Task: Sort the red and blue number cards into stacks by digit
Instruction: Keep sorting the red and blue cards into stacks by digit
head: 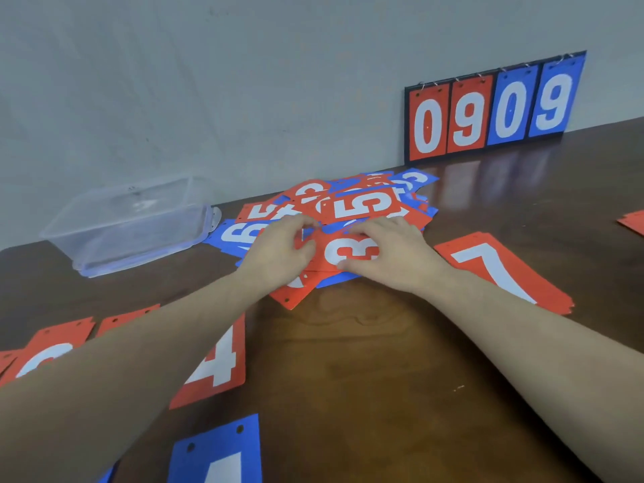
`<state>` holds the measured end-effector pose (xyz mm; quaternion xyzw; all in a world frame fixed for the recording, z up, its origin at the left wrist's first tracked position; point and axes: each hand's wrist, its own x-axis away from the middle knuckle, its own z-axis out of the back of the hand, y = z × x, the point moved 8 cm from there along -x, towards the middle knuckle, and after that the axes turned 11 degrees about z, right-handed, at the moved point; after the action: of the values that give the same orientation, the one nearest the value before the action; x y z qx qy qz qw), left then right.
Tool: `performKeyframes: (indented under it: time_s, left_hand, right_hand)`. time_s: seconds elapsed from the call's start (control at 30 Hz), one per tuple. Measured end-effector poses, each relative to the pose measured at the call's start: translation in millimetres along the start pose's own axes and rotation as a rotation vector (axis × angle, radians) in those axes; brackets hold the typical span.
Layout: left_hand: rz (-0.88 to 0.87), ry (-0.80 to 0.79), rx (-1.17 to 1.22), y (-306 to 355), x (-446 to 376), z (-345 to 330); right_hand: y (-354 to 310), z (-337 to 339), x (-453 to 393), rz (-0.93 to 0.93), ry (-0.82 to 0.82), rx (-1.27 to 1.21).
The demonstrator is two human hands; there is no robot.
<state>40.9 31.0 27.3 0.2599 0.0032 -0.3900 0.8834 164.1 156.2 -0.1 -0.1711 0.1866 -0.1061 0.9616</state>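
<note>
Both hands meet on a red 3 card (348,251) atop the jumbled pile of red and blue number cards (348,207) at mid-table: the left hand (278,254) pinches its left edge, and the right hand (390,254) curls round its right end. Nearer lie a red 4 card (219,364) and a blue card (223,451); a red 7 card (501,270) lies right. A clear plastic tub (129,224) and a flip scoreboard (495,106) reading 0909 stand against the wall.
</note>
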Motion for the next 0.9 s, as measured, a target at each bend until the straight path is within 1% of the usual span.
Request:
performKeyframes:
  time_s: [0.1,0.2,0.3,0.37,0.43,0.5,0.53,0.63,0.77,0.83,0.9]
  left_hand:
    - [-0.017,0.022,-0.019,6.7,-23.3,-5.4]
    - [0.046,0.029,-0.019,4.7,-45.3,-12.9]
    - [0.069,0.017,-0.080,9.7,-62.4,-20.5]
    - [0.077,-0.037,-0.132,12.5,-70.6,-27.3]
    - [0.087,-0.138,-0.165,12.8,-74.9,-37.3]
    - [0.095,-0.228,-0.178,12.6,-77.2,-45.2]
    - [0.093,-0.245,-0.183,12.8,-78.0,-45.8]
    - [0.046,-0.207,-0.249,17.3,-79.9,-40.8]
    - [0.005,-0.197,-0.320,21.1,-81.9,-37.6]
    - [-0.008,-0.168,-0.302,22.7,-81.4,-32.0]
    - [0.004,-0.124,-0.226,21.8,-80.5,-24.5]
  right_hand:
    - [5.9,2.0,0.0,0.023,-0.009,0.001]
    - [8.8,3.6,0.6,0.010,-0.007,0.012]
    - [9.9,6.7,1.7,0.005,0.029,0.004]
    - [11.9,9.1,1.8,-0.003,0.056,-0.013]
    - [14.0,10.6,1.5,-0.008,0.081,-0.038]
    - [16.3,10.4,0.7,-0.014,0.087,-0.057]
    - [17.0,9.8,0.3,-0.017,0.082,-0.057]
    - [17.1,10.8,1.1,-0.022,0.079,-0.016]
    - [15.2,12.9,2.7,-0.023,0.091,0.020]
    - [14.3,15.4,3.5,-0.021,0.103,0.020]
    - [13.2,18.4,4.3,-0.018,0.107,0.021]
